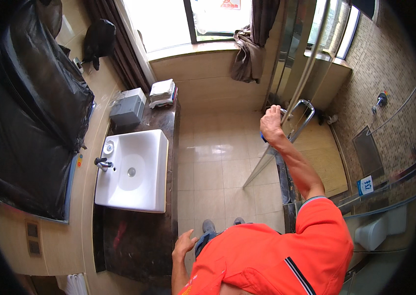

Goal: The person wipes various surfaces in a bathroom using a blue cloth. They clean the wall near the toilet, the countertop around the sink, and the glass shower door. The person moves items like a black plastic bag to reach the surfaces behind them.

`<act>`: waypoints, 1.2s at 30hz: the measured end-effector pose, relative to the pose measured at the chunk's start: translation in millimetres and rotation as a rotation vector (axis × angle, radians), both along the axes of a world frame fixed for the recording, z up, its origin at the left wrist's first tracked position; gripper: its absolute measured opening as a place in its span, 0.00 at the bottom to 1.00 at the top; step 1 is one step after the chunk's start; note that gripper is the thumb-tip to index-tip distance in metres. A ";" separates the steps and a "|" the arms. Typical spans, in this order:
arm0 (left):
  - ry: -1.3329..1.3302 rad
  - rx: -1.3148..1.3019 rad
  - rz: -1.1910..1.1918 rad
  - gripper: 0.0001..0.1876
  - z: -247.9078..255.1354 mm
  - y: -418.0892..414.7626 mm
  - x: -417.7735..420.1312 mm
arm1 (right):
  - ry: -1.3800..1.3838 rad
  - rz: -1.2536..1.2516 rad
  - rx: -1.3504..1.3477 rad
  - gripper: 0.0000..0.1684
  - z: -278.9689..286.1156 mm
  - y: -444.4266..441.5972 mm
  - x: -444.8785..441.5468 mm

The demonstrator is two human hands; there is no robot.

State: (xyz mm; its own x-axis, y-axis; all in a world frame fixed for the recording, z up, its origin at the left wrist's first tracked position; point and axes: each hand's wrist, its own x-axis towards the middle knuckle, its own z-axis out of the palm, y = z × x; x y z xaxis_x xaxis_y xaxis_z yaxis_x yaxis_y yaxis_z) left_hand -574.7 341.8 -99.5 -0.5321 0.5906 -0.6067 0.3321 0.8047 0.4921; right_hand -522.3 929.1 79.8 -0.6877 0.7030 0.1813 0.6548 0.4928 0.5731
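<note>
My right hand (271,123) is curled at the edge of an open glass shower door (261,171), beside its chrome handle (310,110). A bit of something blue shows under the hand; most of it is hidden, and what the fingers hold cannot be told. My left hand (184,243) hangs low beside the dark stone counter (138,239), fingers apart, with nothing in it. On that counter sits a white square washbasin (145,184) with a chrome tap (103,163).
Behind the basin stand a grey box (127,110) and a stack of folded white cloths (162,90). Black plastic sheeting (31,129) covers the left wall. The shower area has a raised threshold (283,179), a mosaic wall and a hose. A toilet (372,234) stands at right.
</note>
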 end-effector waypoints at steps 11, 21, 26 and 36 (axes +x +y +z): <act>-0.037 -0.020 -0.118 0.37 -21.9 0.9 8.5 | 0.030 -0.101 -0.301 0.11 24.9 -6.5 101.0; -0.047 -0.014 -0.029 0.37 -8.1 25.6 31.9 | -0.118 -0.253 -0.278 0.10 -3.8 28.4 246.3; -0.114 -0.056 -0.088 0.40 -34.6 17.5 43.3 | -0.106 -0.491 -0.199 0.10 -22.5 45.9 315.8; -0.085 -0.140 -0.167 0.37 -41.7 58.0 32.2 | 0.158 -0.506 -0.095 0.14 -25.1 67.0 379.6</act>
State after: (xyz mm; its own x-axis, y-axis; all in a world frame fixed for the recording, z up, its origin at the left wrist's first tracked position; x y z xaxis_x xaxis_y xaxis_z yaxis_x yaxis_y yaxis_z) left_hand -542.5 399.8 -141.2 -0.3772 0.5733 -0.7274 0.4283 0.8043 0.4118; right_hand -142.7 996.1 54.7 -0.2287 0.9577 0.1744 0.8983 0.1386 0.4169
